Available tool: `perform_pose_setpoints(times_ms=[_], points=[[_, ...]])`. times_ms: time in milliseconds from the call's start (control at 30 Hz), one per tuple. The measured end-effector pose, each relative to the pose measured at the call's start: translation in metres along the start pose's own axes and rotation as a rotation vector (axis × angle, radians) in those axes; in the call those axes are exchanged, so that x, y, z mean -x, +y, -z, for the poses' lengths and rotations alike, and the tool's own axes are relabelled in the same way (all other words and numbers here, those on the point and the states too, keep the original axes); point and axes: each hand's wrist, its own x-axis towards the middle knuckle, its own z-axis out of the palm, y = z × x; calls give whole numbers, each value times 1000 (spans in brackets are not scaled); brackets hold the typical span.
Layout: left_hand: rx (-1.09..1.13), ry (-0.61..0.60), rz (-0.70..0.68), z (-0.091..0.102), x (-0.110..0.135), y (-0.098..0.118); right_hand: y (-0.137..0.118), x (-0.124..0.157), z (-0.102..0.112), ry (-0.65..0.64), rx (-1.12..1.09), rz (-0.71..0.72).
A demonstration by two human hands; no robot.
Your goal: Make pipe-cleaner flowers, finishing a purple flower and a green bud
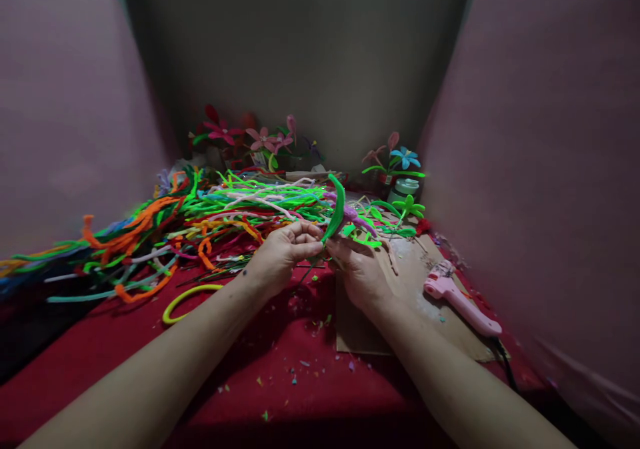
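Both hands meet at the middle of the view around one pipe-cleaner flower. A long green leaf (pixel 337 207) rises upright from between my fingertips, with a purple pipe-cleaner flower (pixel 353 215) just right of it. My left hand (pixel 287 252) pinches the leaf's base between thumb and fingers. Closed from the other side, my right hand (pixel 357 269) grips the flower near the same spot; its fingertips are partly hidden. A thin dark stem (pixel 311 272) slants down below the hands.
A heap of colourful pipe cleaners (pixel 260 199) spreads behind and left. A pink glue gun (pixel 463 299) lies on a cardboard sheet (pixel 365 332) at right. A yellow ring (pixel 173 309) rests on the red cloth (pixel 280 382). Finished flowers (pixel 260 139) stand at the back, near a lidded jar (pixel 404 189).
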Motion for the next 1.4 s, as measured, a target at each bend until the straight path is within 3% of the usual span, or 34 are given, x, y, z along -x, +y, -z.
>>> perform_pose_setpoints(times_ms=[133, 233, 400, 500, 633, 733, 833, 967, 1167, 1300, 1400], points=[[64, 12, 96, -3, 1, 2, -1, 2, -2, -16, -41, -37], [-41, 51, 90, -6, 5, 2, -4, 3, -5, -13, -30, -49], [-628, 191, -306, -14, 14, -10, -12, 8, -10, 42, 83, 40], [-926, 212, -441, -15, 17, -18, -15, 10, -12, 52, 182, 99], [-1112, 134, -590, -8, 16, -23, -16, 11, -12, 99, 315, 105], [-1110, 109, -649, -5, 15, -23, -17, 11, -13, 152, 360, 91], [-951, 131, -552, -8, 17, -19, -17, 11, -14, 154, 349, 107], [-602, 119, -318, -14, 16, -10, -14, 10, -12, 94, 284, 152], [-144, -154, 73, -3, 10, 5, -10, 9, -7, -11, 234, 137], [11, -235, 275, 4, 9, 11, -3, 9, -5, -3, 197, 95], [16, -208, 312, 0, 10, 11, 2, 7, -5, 10, 121, 62]])
